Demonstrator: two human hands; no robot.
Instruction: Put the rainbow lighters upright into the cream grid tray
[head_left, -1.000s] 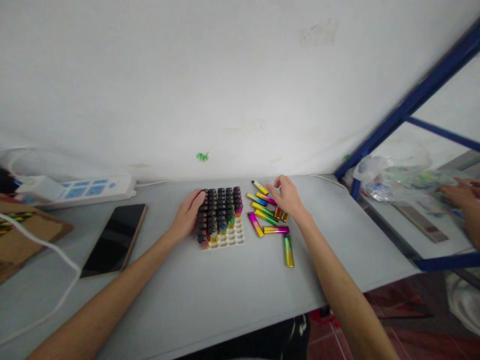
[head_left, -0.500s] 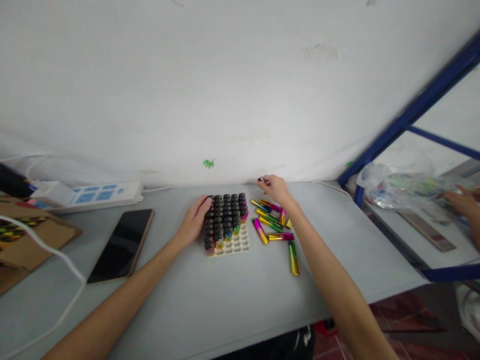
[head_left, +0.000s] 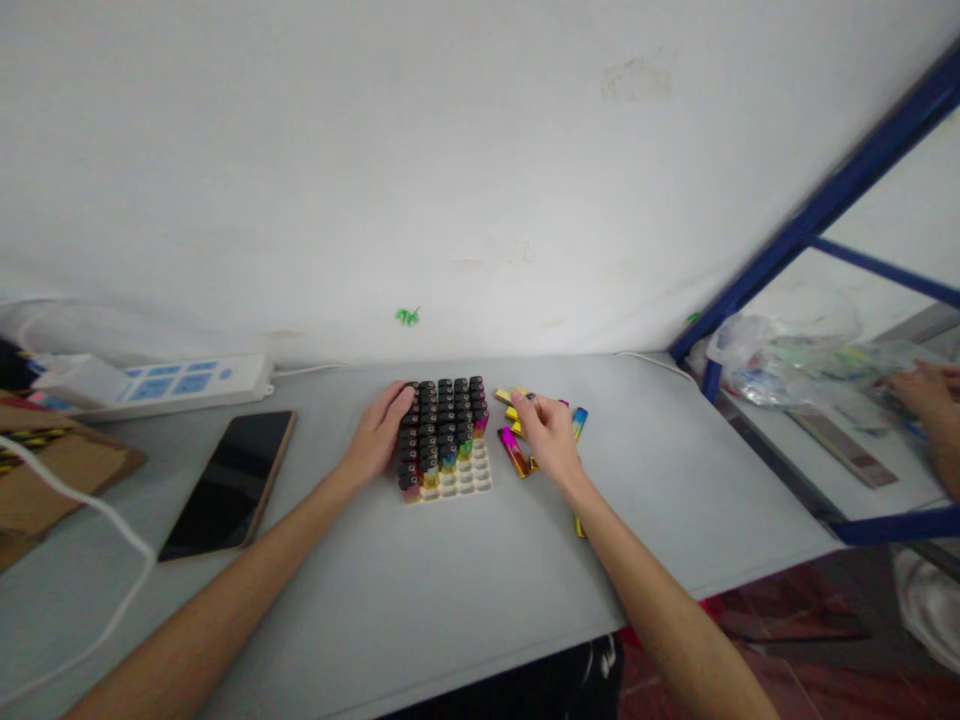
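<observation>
A pale tray with rows of round-edged slots stands on the table, its back and left slots filled with upright black-topped lighters. The bare slots lie at the front right. My left hand is closed around the tray's back left corner, thumb on the corner lighter. Right of the tray, my right hand pinches a small piece with a dark and silvery end, seemingly a lighter, mostly hidden by the fingers. Beneath and around it lie several shiny rainbow-coloured lighter sleeves, partly covered by the hand.
A phone lies to the left, with a power strip behind it against the wall. A cardboard box and a white cable are at far left. A blue frame stands right; beyond it another person's hand handles plastic bags.
My right hand has come down and nearer from beside the wall to over the loose sleeves, keeping its pinch. The left hand stays at the tray. The view has shifted slightly.
</observation>
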